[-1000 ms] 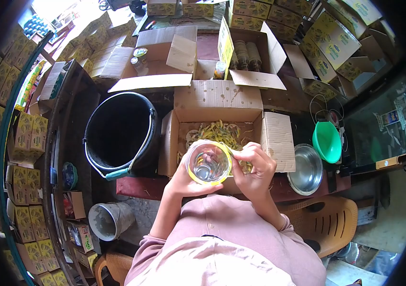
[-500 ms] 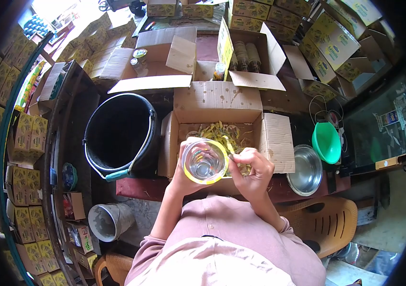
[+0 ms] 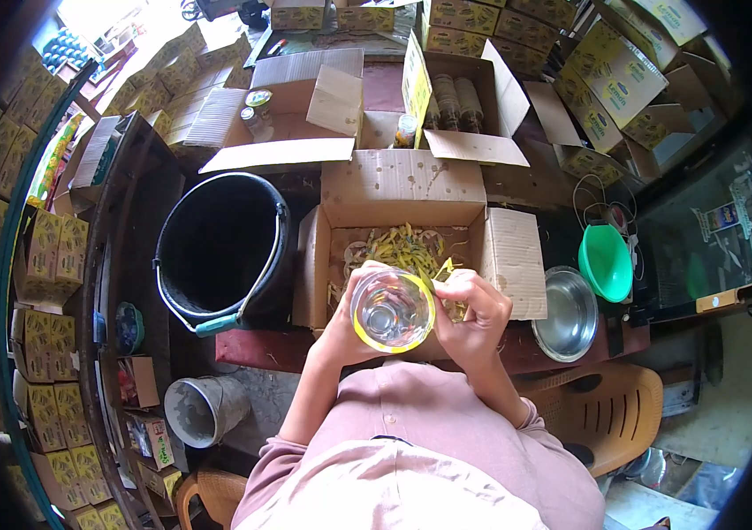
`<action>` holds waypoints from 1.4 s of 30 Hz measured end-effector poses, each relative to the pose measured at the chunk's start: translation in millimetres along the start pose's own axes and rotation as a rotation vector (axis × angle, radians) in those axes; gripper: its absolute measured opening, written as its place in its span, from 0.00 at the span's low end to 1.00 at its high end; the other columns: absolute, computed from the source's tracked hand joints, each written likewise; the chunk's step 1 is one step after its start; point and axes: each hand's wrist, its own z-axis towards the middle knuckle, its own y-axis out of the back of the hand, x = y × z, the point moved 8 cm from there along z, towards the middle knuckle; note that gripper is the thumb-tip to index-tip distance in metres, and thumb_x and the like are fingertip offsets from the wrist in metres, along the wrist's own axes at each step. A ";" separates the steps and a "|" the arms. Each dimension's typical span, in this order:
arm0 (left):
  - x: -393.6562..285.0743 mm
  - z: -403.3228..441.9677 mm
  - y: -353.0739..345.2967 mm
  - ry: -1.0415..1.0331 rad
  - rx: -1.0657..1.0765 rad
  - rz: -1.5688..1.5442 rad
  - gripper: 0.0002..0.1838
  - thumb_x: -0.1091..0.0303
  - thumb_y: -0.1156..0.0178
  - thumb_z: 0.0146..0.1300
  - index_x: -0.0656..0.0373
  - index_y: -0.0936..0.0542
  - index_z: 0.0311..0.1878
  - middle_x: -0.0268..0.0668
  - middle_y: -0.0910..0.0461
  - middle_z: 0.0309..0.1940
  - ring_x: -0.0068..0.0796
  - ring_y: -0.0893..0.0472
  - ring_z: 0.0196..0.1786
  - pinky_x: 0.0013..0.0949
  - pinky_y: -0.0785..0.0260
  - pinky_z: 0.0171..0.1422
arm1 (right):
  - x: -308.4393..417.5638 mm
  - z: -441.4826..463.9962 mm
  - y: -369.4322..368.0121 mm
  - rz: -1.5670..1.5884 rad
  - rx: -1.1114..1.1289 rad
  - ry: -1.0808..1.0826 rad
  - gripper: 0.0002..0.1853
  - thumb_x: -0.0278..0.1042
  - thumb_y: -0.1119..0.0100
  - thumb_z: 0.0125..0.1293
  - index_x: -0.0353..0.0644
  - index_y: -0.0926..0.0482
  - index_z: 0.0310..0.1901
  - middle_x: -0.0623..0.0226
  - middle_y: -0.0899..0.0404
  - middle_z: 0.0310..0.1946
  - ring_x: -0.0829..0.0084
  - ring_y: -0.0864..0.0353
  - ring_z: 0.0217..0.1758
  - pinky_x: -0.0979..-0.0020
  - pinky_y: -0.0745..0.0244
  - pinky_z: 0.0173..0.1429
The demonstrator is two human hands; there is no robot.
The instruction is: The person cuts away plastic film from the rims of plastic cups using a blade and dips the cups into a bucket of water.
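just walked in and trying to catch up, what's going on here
A person's left hand holds a clear cup with a yellow rim, while the right hand has its fingertips at the cup's edge. A yellow strip shows by those fingers; whether it is attached to the cup is unclear. Just beyond sits an open cardboard box with yellow scraps inside. A black bucket stands to the left.

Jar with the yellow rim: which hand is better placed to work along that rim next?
Likely the right hand: at the rim, it seems to pinch a yellow strip, while the left hand is taken up holding the jar.
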 end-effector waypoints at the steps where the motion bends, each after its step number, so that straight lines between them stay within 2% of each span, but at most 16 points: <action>1: 2.5 -0.5 -0.1 0.006 0.001 -0.039 0.41 0.71 0.25 0.32 0.59 0.36 0.52 0.41 0.35 0.47 0.35 0.31 0.52 0.34 0.35 0.54 | -3.5 0.2 0.0 0.059 -0.011 -0.021 0.08 0.16 0.36 0.42 0.38 0.22 0.26 0.62 0.23 0.22 0.72 0.23 0.24 0.76 0.31 0.28; 3: 7.6 -0.8 2.0 0.063 -0.035 -0.133 0.40 0.71 0.25 0.32 0.59 0.36 0.52 0.40 0.34 0.47 0.35 0.31 0.53 0.34 0.34 0.55 | -11.2 -0.6 -0.5 0.177 -0.032 -0.064 0.08 0.16 0.35 0.43 0.38 0.22 0.25 0.62 0.22 0.23 0.72 0.22 0.25 0.76 0.31 0.28; 5: 12.8 -0.3 4.7 0.116 -0.073 -0.224 0.40 0.71 0.25 0.32 0.59 0.35 0.51 0.40 0.34 0.47 0.34 0.32 0.53 0.33 0.34 0.55 | -9.2 -1.7 1.6 0.149 -0.063 -0.067 0.07 0.16 0.35 0.43 0.37 0.22 0.24 0.62 0.22 0.23 0.73 0.22 0.26 0.77 0.31 0.28; 6: 11.4 0.7 5.3 0.085 -0.046 -0.142 0.40 0.70 0.25 0.32 0.59 0.35 0.51 0.39 0.35 0.46 0.33 0.32 0.53 0.32 0.33 0.54 | -8.3 -2.8 2.7 0.135 -0.081 -0.070 0.07 0.17 0.35 0.43 0.37 0.23 0.24 0.62 0.22 0.23 0.73 0.21 0.26 0.77 0.30 0.28; 12: 18.5 -2.0 4.7 0.050 -0.128 -0.234 0.37 0.70 0.26 0.32 0.55 0.33 0.49 0.37 0.39 0.45 0.30 0.33 0.49 0.29 0.35 0.50 | -1.9 -5.1 -0.9 0.046 -0.071 -0.008 0.08 0.17 0.34 0.42 0.38 0.23 0.25 0.63 0.24 0.20 0.73 0.24 0.23 0.77 0.32 0.26; 15: 16.3 -0.8 1.7 0.055 -0.033 -0.230 0.38 0.72 0.24 0.32 0.58 0.35 0.49 0.39 0.37 0.45 0.34 0.34 0.52 0.33 0.35 0.54 | 0.0 -4.2 -1.1 0.010 -0.081 0.020 0.09 0.16 0.34 0.41 0.38 0.22 0.25 0.63 0.24 0.20 0.73 0.25 0.22 0.77 0.33 0.26; 18: 5.4 2.2 1.3 -0.002 0.000 -0.085 0.37 0.73 0.25 0.34 0.58 0.36 0.49 0.39 0.37 0.45 0.34 0.33 0.51 0.33 0.35 0.54 | 2.0 -1.1 -1.0 -0.020 -0.051 0.012 0.09 0.16 0.34 0.41 0.38 0.22 0.25 0.63 0.24 0.20 0.73 0.25 0.22 0.77 0.32 0.26; 22: 11.9 -0.7 -3.1 0.035 0.051 -0.182 0.38 0.72 0.25 0.34 0.58 0.36 0.50 0.39 0.35 0.46 0.33 0.31 0.52 0.33 0.35 0.56 | -6.1 3.1 -3.4 0.117 0.002 -0.013 0.09 0.16 0.34 0.41 0.37 0.22 0.25 0.62 0.23 0.21 0.72 0.23 0.24 0.77 0.32 0.27; 24: 13.1 -0.9 -1.2 0.073 0.071 -0.168 0.38 0.72 0.25 0.34 0.59 0.35 0.51 0.39 0.34 0.47 0.31 0.30 0.52 0.33 0.36 0.57 | -6.0 4.4 -3.3 0.108 0.031 -0.038 0.08 0.16 0.35 0.41 0.37 0.22 0.25 0.62 0.23 0.21 0.72 0.22 0.24 0.77 0.32 0.27; 27: 23.1 -4.4 -5.9 0.150 0.077 -0.373 0.38 0.71 0.25 0.34 0.60 0.33 0.52 0.38 0.32 0.48 0.30 0.30 0.53 0.32 0.36 0.58 | -5.2 5.7 -3.4 0.101 0.037 -0.032 0.08 0.16 0.35 0.41 0.37 0.22 0.25 0.62 0.23 0.21 0.72 0.22 0.24 0.76 0.31 0.27; 33: 14.6 2.4 -4.1 0.181 0.143 -0.404 0.33 0.71 0.27 0.35 0.61 0.29 0.50 0.38 0.31 0.48 0.30 0.29 0.52 0.32 0.36 0.57 | -4.5 3.8 -3.3 0.048 0.030 -0.032 0.08 0.16 0.35 0.41 0.37 0.22 0.25 0.62 0.23 0.21 0.71 0.22 0.24 0.76 0.31 0.28; 37: 15.0 2.9 -4.6 0.132 0.152 -0.414 0.31 0.62 0.29 0.39 0.62 0.29 0.49 0.39 0.31 0.48 0.31 0.28 0.50 0.33 0.36 0.57 | -5.5 3.5 -4.3 0.069 0.022 -0.008 0.08 0.16 0.35 0.42 0.37 0.22 0.25 0.62 0.23 0.21 0.72 0.23 0.24 0.76 0.31 0.28; 40: 28.5 -5.4 -9.5 0.341 0.078 -0.520 0.34 0.61 0.31 0.42 0.62 0.33 0.53 0.40 0.31 0.48 0.31 0.29 0.53 0.34 0.37 0.58 | -5.1 1.8 -1.6 0.042 -0.017 -0.020 0.08 0.16 0.36 0.42 0.37 0.22 0.26 0.62 0.23 0.22 0.72 0.23 0.24 0.76 0.31 0.28; 42: 27.6 -5.7 -7.6 0.354 -0.038 -0.622 0.37 0.62 0.33 0.43 0.61 0.38 0.57 0.41 0.32 0.49 0.31 0.31 0.55 0.34 0.37 0.60 | -5.5 -0.1 -1.5 0.037 -0.030 -0.016 0.08 0.15 0.36 0.42 0.36 0.23 0.26 0.65 0.24 0.22 0.76 0.24 0.26 0.79 0.33 0.28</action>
